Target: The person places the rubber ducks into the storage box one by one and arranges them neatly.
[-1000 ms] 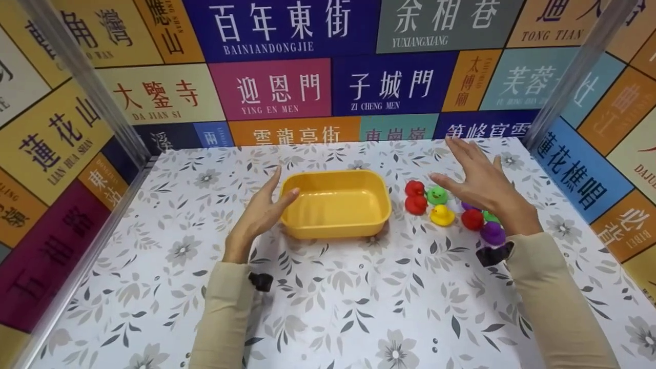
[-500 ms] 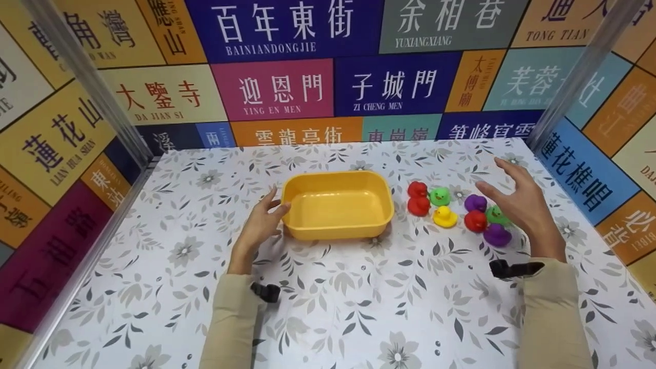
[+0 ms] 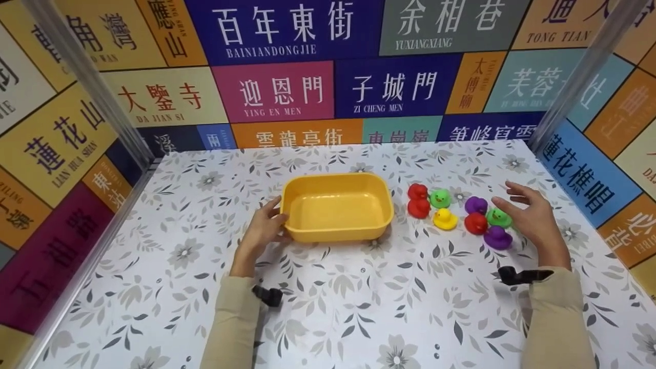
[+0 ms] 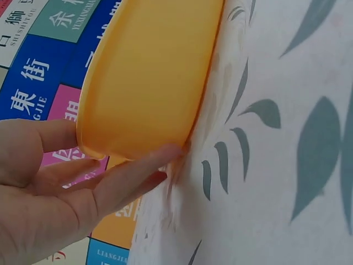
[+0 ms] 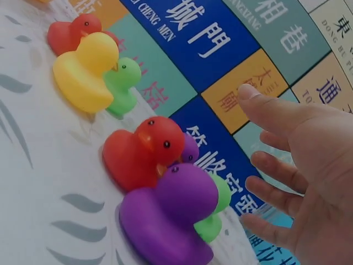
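A yellow plastic basin [image 3: 338, 234] stands on the table in the head view. My left hand [image 3: 264, 228] touches its left end, thumb by the rim and fingers extended along the end wall, as the left wrist view shows. Several rubber ducks sit right of the basin in two clusters. The nearer one has a yellow duck [image 3: 445, 219], a green duck [image 3: 439, 198] and two red ones. Farther right are a red duck [image 3: 476, 224], a purple duck [image 5: 171, 212], another purple and a green duck [image 3: 499, 218]. Beside these hovers my right hand [image 3: 538, 218], fingers spread, holding nothing.
A white cloth [image 3: 328, 297] with grey leaves and flowers covers the table. Panels of coloured signs [image 3: 271, 89] wall off the back and both sides, with clear corner strips [image 3: 574, 77]. Black bands [image 3: 525, 275] sit at both wrists.
My right hand has moved right and lowered beside the far duck cluster, uncovering it. The left hand has closed in from above the basin's left end to touch it. Basin and ducks stay put.
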### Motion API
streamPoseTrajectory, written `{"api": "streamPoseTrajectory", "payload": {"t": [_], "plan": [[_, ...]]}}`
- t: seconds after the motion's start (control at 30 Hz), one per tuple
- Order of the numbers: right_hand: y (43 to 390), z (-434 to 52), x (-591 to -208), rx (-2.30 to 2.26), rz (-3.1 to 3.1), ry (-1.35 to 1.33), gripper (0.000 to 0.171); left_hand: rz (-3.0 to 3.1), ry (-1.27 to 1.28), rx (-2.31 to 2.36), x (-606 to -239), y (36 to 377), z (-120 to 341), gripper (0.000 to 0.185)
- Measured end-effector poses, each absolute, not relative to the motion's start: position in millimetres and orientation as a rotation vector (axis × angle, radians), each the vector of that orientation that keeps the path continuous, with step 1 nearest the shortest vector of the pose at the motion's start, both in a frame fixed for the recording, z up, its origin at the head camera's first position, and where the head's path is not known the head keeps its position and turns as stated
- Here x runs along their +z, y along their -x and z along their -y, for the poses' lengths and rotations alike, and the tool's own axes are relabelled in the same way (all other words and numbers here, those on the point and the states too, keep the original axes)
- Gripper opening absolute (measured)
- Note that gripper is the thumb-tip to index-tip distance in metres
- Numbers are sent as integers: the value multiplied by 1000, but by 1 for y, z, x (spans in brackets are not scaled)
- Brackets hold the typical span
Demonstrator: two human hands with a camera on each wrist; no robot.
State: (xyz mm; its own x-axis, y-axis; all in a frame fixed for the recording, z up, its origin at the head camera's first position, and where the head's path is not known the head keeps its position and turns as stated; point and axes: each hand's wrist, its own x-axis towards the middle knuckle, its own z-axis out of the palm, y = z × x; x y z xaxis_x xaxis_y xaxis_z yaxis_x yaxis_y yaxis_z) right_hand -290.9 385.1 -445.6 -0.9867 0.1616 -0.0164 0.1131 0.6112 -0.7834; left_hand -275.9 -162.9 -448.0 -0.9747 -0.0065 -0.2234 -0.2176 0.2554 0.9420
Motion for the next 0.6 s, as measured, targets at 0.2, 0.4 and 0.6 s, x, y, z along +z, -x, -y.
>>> {"api": "streamPoseTrajectory", "payload": {"t": [0.2,0.4,0.6], "plan": [[292,-392,-454,1443,2802,352,94,-2351,234,1826,-447,276,162,60],[291,-396,-461,1537,2787,404,106,-2319,208,1895,-448,277,161,59],[290,-400,-468,1608,2779,525,110,-2302,216,1923,-452,278,160,56]]}}
